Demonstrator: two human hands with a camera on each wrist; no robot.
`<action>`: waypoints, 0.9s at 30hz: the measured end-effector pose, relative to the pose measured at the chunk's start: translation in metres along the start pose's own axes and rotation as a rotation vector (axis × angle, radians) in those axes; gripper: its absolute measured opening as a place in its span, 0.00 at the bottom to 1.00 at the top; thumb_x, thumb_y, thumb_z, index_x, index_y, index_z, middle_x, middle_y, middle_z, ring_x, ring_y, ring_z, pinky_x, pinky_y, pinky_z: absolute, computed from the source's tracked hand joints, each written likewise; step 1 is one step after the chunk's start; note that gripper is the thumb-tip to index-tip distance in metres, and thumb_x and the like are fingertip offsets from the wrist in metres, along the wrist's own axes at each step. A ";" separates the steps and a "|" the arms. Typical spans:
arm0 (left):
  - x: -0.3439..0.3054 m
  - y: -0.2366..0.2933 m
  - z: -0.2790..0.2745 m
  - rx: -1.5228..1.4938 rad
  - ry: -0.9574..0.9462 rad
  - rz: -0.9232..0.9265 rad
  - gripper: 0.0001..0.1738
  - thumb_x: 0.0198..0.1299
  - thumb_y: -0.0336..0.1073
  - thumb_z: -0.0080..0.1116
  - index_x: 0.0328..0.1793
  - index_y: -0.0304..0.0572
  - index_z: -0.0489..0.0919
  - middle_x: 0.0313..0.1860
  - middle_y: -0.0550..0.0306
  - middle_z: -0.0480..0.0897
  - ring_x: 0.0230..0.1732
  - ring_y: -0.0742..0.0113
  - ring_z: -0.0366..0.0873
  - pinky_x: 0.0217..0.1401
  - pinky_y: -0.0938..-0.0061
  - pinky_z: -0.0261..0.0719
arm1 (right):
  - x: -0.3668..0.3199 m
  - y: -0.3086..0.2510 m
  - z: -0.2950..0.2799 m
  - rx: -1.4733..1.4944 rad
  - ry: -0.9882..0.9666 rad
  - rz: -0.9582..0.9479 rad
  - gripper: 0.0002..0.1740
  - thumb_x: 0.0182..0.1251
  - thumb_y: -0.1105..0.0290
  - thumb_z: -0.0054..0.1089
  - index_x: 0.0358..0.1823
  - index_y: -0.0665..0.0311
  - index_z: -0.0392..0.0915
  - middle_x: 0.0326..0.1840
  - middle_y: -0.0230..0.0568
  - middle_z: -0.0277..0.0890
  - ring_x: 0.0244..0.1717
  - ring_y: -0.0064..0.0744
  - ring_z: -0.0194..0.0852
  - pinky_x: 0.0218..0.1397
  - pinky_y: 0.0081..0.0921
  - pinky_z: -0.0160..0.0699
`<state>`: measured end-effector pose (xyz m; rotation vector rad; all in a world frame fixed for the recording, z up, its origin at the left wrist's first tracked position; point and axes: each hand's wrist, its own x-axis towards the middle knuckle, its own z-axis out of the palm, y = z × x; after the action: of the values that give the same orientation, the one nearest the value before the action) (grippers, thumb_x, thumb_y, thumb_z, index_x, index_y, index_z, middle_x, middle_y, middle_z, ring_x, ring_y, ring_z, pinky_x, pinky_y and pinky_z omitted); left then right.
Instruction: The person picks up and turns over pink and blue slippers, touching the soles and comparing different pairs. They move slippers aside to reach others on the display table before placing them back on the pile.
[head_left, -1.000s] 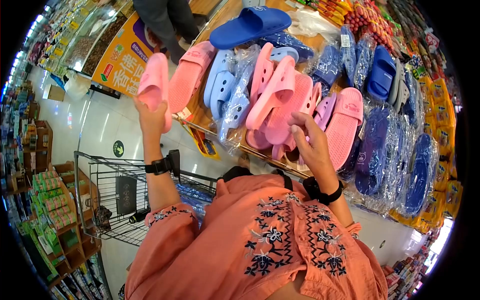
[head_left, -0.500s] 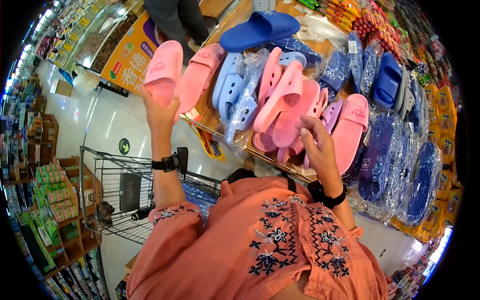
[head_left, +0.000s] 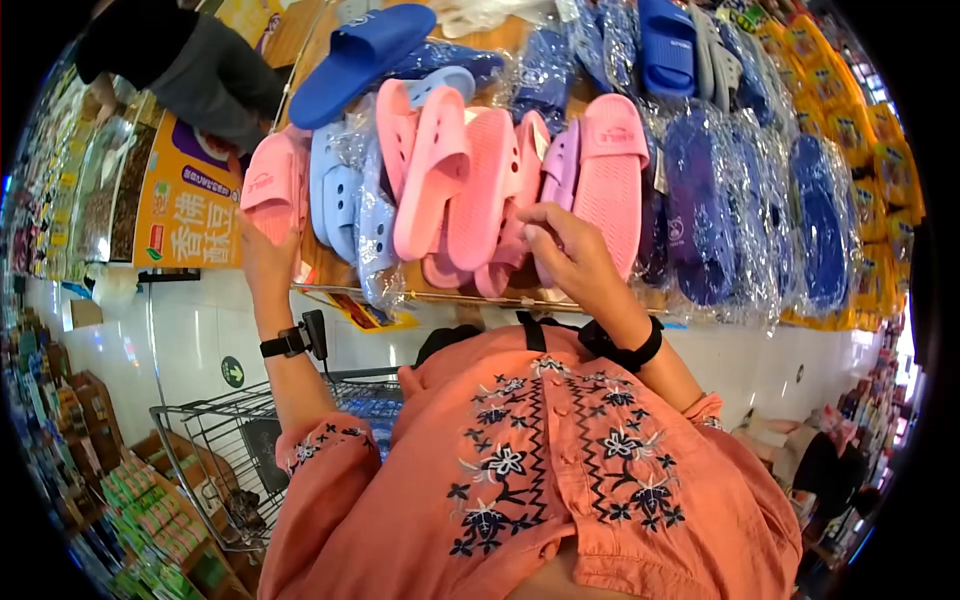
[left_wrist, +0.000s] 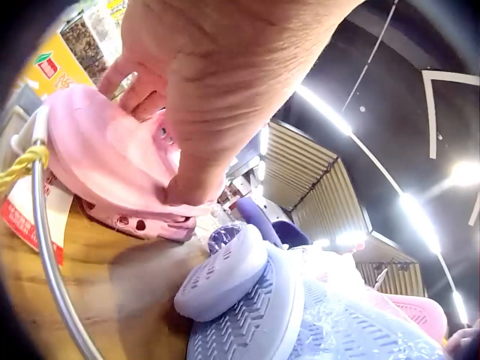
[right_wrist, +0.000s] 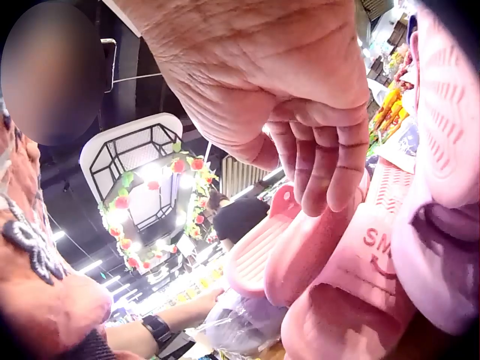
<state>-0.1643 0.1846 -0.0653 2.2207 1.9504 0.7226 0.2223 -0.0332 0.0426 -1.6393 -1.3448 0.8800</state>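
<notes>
At the left end of the wooden display table [left_wrist: 120,307], my left hand [head_left: 265,265] grips a pink slipper [head_left: 268,190]. In the left wrist view the thumb and fingers are around this slipper [left_wrist: 105,150], close over the tabletop; a second pink sole with holes shows under it. My right hand [head_left: 575,250] is over the front of the table with loosely curled fingers and nothing in them. Nearest to it are a cluster of pink slippers [head_left: 480,180], a purple slipper [head_left: 562,165] and a pink slipper with raised lettering [head_left: 612,180].
Light blue slippers [head_left: 340,190] lie right of the left hand, with a large blue slipper [head_left: 360,60] behind. Plastic-wrapped dark blue slippers [head_left: 700,200] fill the right side. A wire shopping cart [head_left: 220,440] stands at the lower left. Another person [head_left: 200,70] is beyond the table's left end.
My left hand has brought the pink slipper from beside the table to its left end, next to the other pink one. The right hand stays near the slippers. The head view has shifted right.
</notes>
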 end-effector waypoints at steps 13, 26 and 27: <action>-0.047 0.188 -0.037 -0.424 -0.196 0.411 0.38 0.60 0.44 0.72 0.73 0.35 0.71 0.56 0.39 0.81 0.56 0.44 0.79 0.59 0.58 0.78 | 0.017 0.022 0.019 0.476 -0.072 0.160 0.19 0.79 0.67 0.52 0.66 0.65 0.71 0.51 0.37 0.78 0.44 0.26 0.83 0.46 0.24 0.83; -0.090 0.232 -0.024 -0.365 -0.245 0.488 0.45 0.56 0.42 0.74 0.80 0.49 0.66 0.68 0.35 0.68 0.61 0.33 0.76 0.59 0.51 0.79 | 0.028 0.023 0.026 0.760 -0.151 0.209 0.17 0.79 0.67 0.52 0.62 0.66 0.75 0.50 0.33 0.78 0.49 0.21 0.78 0.53 0.22 0.80; -0.093 0.232 -0.021 -0.381 -0.224 0.483 0.42 0.57 0.41 0.73 0.78 0.48 0.68 0.67 0.35 0.69 0.61 0.33 0.76 0.58 0.51 0.79 | 0.028 0.021 0.028 0.769 -0.159 0.210 0.16 0.79 0.67 0.52 0.62 0.66 0.76 0.51 0.33 0.78 0.50 0.20 0.77 0.55 0.22 0.79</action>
<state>0.0317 0.0506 0.0138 2.4049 1.0736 0.7722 0.2108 -0.0029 0.0112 -1.1204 -0.7715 1.4559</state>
